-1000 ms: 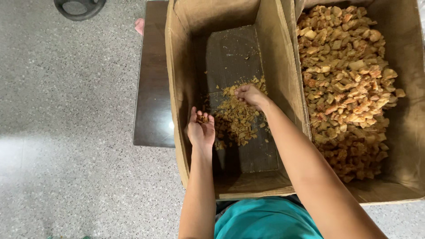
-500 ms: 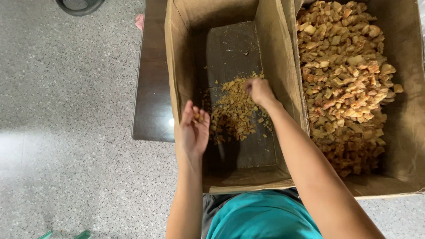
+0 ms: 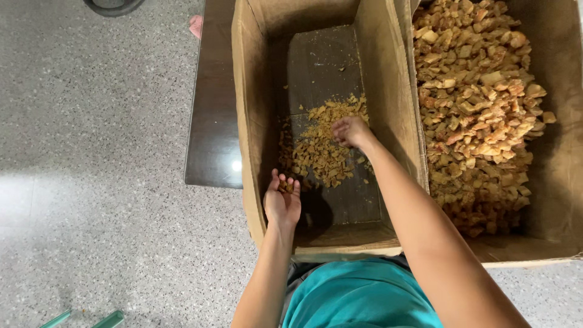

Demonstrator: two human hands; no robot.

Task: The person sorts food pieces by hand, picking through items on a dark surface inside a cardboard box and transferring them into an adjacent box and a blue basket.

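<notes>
since earlier, left hand (image 3: 282,203) lowered, cupping crumbs; right hand (image 3: 350,131) pinches pile in brown carton (image 3: 252,121).

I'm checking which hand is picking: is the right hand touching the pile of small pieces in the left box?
Touching. The head view shows the right hand with fingertips down on the pile of small pieces, no gap.

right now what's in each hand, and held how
Left hand: a few brown pieces cupped in the palm. Right hand: down on the crumb pile, grip unclear.

Matt cardboard box (image 3: 388,91), glossy dark wood bench (image 3: 212,121), speckled stone floor (image 3: 91,152).
</notes>
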